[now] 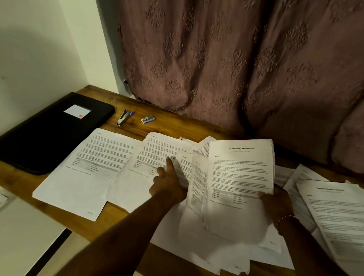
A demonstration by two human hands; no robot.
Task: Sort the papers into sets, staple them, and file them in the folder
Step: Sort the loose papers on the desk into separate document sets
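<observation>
1. Two hands work nearest me: my right hand (276, 204) has its grip closed on the lower right edge of a raised sheaf (239, 177), its long axis running away from me, title end far.
2. My left hand (167, 181) is not gripping anything I can see; its forefinger points onto a loose page (148, 168).
3. Loose papers (336, 217) cover the wooden surface (15, 178), so I judge sorting is under way.
4. Farther off, the stapler (123, 117) and staple box (148, 119) lie unused.
5. The black folder (49, 130) lies shut at far left, its long axis slanting away to the right; stapling and filing remain.
</observation>
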